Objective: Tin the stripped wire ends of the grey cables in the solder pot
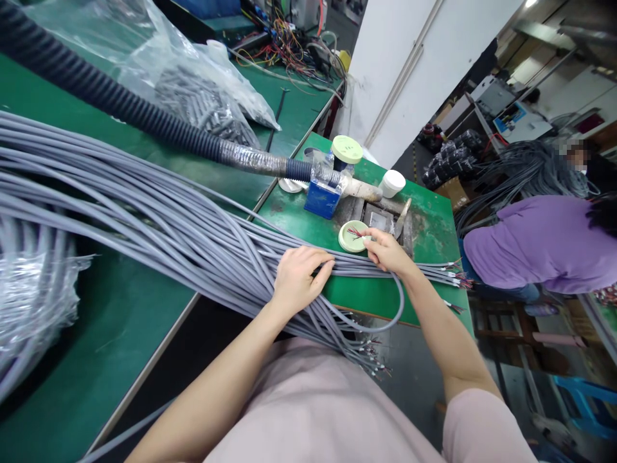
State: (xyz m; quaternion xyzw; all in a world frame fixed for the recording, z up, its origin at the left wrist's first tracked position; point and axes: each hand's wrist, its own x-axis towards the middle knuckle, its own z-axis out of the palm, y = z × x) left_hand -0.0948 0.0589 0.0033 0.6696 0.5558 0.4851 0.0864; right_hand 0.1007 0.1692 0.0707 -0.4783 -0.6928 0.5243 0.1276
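Observation:
A thick bundle of grey cables [193,238] runs from the left across the benches. My left hand [299,275] lies over the bundle, its fingers curled on the cables and the thumb apart. In a pinch, my right hand [387,251] holds one grey cable [401,302] near its end; the cable loops back below the wrist. Its fanned, thin coloured wires [355,232] are over a small pale-green round dish [343,244]; whether they touch its contents I cannot tell. Just beyond stands a soldering pot [380,220] with a flat stick [402,218] beside it.
A black corrugated hose [168,128] crosses above the cables to a nozzle beside a blue block [322,198]. Behind are a white tub [393,183] and a green-lidded jar [347,149]. A plastic bag [207,96] lies at back left. A person in purple [540,244] is at right.

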